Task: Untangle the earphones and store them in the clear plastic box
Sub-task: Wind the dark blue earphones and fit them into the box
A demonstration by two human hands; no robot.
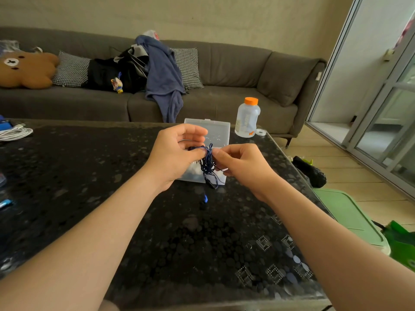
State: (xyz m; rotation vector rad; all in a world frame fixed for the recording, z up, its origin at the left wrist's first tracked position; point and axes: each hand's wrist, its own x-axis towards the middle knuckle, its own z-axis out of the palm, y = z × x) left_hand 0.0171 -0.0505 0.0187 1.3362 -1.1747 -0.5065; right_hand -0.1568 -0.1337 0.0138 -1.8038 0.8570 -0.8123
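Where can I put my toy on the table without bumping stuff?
Bare table lies between the two forearms and in the wide stretch from the white cable to the left hand. It is crowded where that hand and the right hand hold the earphones over the clear plastic box, and around the bottle.

1. a long grey sofa [235,63] stands against a plain beige wall [224,16].
2. a brown bear cushion [27,70], checked pillows [71,70] and a blue garment [164,75] lie on it.
3. a dark speckled table [89,164] with a glossy top fills the foreground.
4. on the right, pale floor [348,158] meets glass sliding doors [377,122] that admit daylight.
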